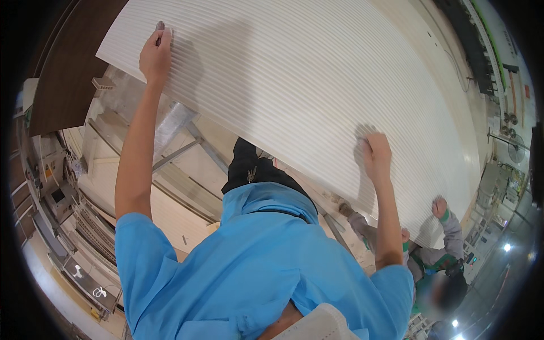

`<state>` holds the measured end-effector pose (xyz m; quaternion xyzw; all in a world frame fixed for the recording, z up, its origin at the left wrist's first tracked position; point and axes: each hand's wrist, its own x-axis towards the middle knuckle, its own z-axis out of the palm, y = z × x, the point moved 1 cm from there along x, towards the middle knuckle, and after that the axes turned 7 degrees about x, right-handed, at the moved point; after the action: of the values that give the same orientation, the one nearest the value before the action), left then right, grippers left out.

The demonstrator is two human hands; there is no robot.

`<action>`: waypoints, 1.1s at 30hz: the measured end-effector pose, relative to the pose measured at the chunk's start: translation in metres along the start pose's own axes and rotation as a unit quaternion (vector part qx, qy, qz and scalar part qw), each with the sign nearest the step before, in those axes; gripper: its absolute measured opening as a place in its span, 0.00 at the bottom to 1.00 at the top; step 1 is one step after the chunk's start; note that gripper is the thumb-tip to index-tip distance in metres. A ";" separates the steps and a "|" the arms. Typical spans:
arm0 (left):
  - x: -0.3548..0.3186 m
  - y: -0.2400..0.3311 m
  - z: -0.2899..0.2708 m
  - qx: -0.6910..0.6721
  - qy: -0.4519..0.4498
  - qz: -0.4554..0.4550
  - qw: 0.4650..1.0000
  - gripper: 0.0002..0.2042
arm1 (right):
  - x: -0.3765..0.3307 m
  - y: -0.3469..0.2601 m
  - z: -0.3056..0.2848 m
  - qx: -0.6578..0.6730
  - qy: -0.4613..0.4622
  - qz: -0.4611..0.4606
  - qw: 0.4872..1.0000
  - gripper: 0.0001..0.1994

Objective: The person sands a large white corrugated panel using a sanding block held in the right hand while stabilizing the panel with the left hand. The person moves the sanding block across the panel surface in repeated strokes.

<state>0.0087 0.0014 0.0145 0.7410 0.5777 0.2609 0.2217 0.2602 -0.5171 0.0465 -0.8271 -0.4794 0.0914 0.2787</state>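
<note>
Panel [317,73]: big white ribbed sheet, fills the upper middle of my view, tilted, its near edge running diagonally above the blue shirt [255,266]. I read both hands on its face. Left hand [156,54] sits at the panel's upper left corner, fingers curled, a small dark object pinched at the fingertips; can't tell what it is. Right hand [377,153] is closed into a loose fist, pressed against the ribs close to the panel's lower edge. Neither grip wraps the edge, both just bear on the surface. A second person's gloved hand [440,207] touches the panel at its lower right end, grey sleeve with green cuff below it. Under the panel's left part: a metal frame [181,147]. Brown board [68,68] lies left of the panel's corner.
</note>
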 end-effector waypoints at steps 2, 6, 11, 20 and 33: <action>-0.001 0.000 -0.001 0.013 0.005 0.005 1.000 0.20 | 0.024 -0.011 0.025 0.061 0.007 0.013 0.998 0.07; 0.001 -0.002 0.000 0.009 -0.019 -0.010 1.000 0.20 | 0.061 -0.026 0.056 0.095 0.022 0.033 0.995 0.06; 0.002 -0.009 0.005 -0.006 -0.004 0.005 1.000 0.19 | 0.075 -0.041 0.059 0.062 0.020 -0.028 0.997 0.07; -0.006 -0.004 0.005 0.024 0.029 0.020 0.999 0.16 | 0.210 -0.139 0.182 0.041 0.106 -0.193 0.975 0.08; -0.006 -0.003 -0.001 -0.018 -0.011 -0.010 1.000 0.17 | 0.146 -0.067 0.137 0.026 0.070 -0.191 0.979 0.11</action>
<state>0.0051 -0.0034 0.0126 0.7339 0.5776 0.2608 0.2445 0.2289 -0.3169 -0.0134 -0.7175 -0.6052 -0.0091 0.3448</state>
